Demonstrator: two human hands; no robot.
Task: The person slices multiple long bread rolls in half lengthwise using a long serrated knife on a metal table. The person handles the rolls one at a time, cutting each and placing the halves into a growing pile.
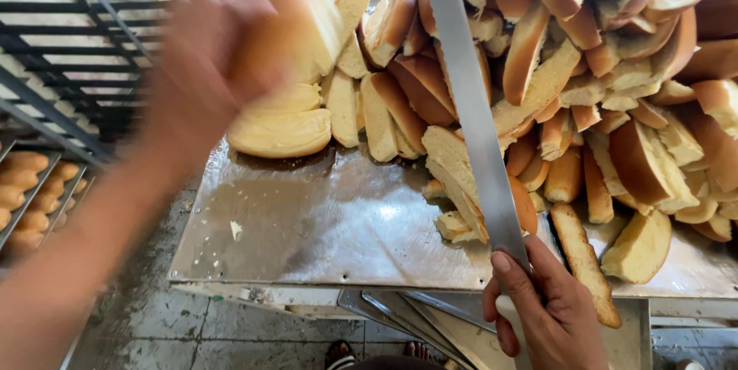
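**Cut bread piling up, knife held ready**

The left hand [211,59] is up over the far-left side of the metal table [307,224], blurred with motion, its fingers curled around a pale bread half [296,16] that it holds at the edge of the heap. The right hand [550,312] is wrapped tight around the white handle of a long knife [469,101], thumb along the base of the blade; the blade points away from the person, across the heap of sliced rolls [600,86] that fills the right and far side of the table.

Judging by this, the work sits between cuts: a piece is being laid on or taken from the pile while the knife waits. The near-left part of the table is bare steel with a few crumbs.

The next move, as I judge it, calls for bringing bread onto that bare patch and keeping the holding fingers well off the blade's line (the knife is long and the hands work close together). Whether the piece in the left hand is a whole roll or a half is hard to tell through the blur.

To the left, lower down, trays of whole rolls [31,193] sit in a dark rack [69,55]. Sandalled toes show on the wet floor [154,316] below the table edge.
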